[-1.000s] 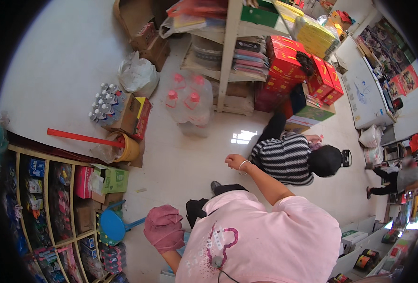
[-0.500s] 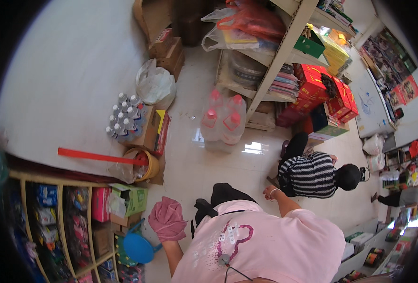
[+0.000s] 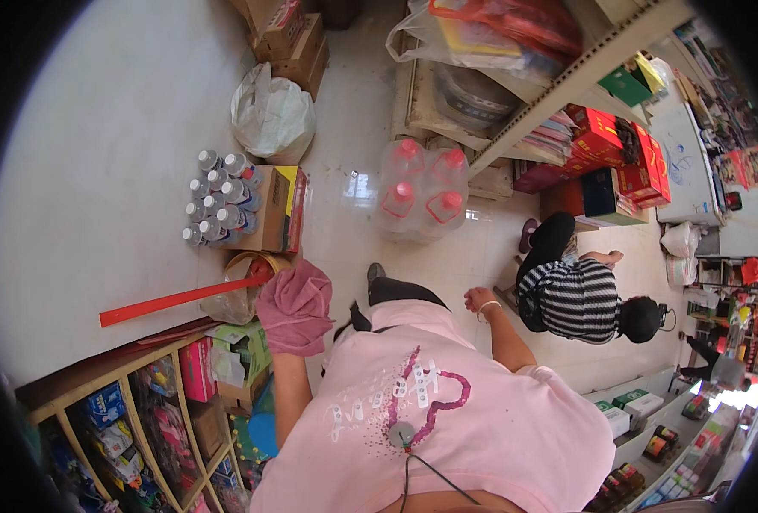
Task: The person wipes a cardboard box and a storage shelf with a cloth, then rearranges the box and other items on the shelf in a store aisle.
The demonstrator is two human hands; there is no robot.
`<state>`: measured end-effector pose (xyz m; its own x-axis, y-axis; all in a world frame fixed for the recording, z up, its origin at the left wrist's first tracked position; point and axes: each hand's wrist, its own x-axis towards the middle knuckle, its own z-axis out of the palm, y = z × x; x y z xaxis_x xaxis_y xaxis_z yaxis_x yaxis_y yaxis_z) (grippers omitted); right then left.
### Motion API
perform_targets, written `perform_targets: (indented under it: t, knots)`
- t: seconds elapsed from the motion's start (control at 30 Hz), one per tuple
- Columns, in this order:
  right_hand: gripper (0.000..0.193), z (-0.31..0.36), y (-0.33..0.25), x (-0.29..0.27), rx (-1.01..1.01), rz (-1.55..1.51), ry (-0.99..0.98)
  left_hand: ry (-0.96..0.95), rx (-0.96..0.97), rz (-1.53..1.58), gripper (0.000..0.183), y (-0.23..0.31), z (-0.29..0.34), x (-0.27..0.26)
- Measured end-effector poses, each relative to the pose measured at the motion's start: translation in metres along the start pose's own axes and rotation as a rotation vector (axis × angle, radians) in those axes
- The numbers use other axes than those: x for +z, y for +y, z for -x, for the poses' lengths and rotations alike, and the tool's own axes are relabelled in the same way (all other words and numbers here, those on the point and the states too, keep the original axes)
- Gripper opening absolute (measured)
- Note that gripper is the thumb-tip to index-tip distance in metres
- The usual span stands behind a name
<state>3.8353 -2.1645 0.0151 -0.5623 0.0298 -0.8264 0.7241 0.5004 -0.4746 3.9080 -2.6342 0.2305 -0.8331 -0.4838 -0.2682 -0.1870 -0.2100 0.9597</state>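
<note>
A dusty-pink cloth (image 3: 297, 306) is bunched over my left hand, hiding the fingers; only the left forearm (image 3: 291, 385) shows below it. The cloth is close to a yellow bucket (image 3: 269, 259), from which a long red strip (image 3: 174, 302) sticks out to the left. My right hand (image 3: 481, 301) hangs at my right side with a pale bracelet at the wrist. Its fingers are loosely bent and apart, holding nothing. Ahead on the tiled floor stands a pack of large clear jugs (image 3: 423, 190) with pink-red caps.
Small water bottles (image 3: 225, 201) stand by a cardboard box (image 3: 269, 209) at left, before a white bag (image 3: 273, 115). A metal shelf (image 3: 567, 77) rises ahead right. A person in a striped shirt (image 3: 571, 299) crouches at right. Wooden shelving (image 3: 131, 368) stands lower left.
I have moved forward, so the jugs and bottles sit nearer. My left hand has risen with the cloth toward the bucket. My right arm still hangs at my side.
</note>
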Motion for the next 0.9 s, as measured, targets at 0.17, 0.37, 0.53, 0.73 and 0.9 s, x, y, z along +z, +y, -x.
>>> perform_targets:
  t: [0.17, 0.37, 0.53, 0.73, 0.9]
  knots:
    - [0.048, -0.034, -0.096, 0.022, -0.178, -0.11, 0.008, -0.124, 0.456, -0.963, 0.043, 0.077, -0.054, 0.015]
    - [0.055, -0.04, -0.251, 0.05, -0.415, -0.032, 0.033, -0.122, 0.609, -1.466, 0.037, 0.067, -0.125, -0.009]
    - [0.062, -0.07, -0.335, 0.072, -0.329, -0.04, 0.058, -0.2, 0.432, -1.393, 0.025, 0.089, -0.21, -0.014]
    - [0.077, -0.105, -0.368, 0.081, -0.229, 0.101, 0.188, -0.281, 0.604, -1.276, 0.012, 0.098, -0.349, -0.025]
    - [0.078, -0.074, -0.386, 0.099, -0.122, 0.084, 0.358, -0.638, 0.596, -1.702, 0.021, 0.181, -0.45, 0.03]
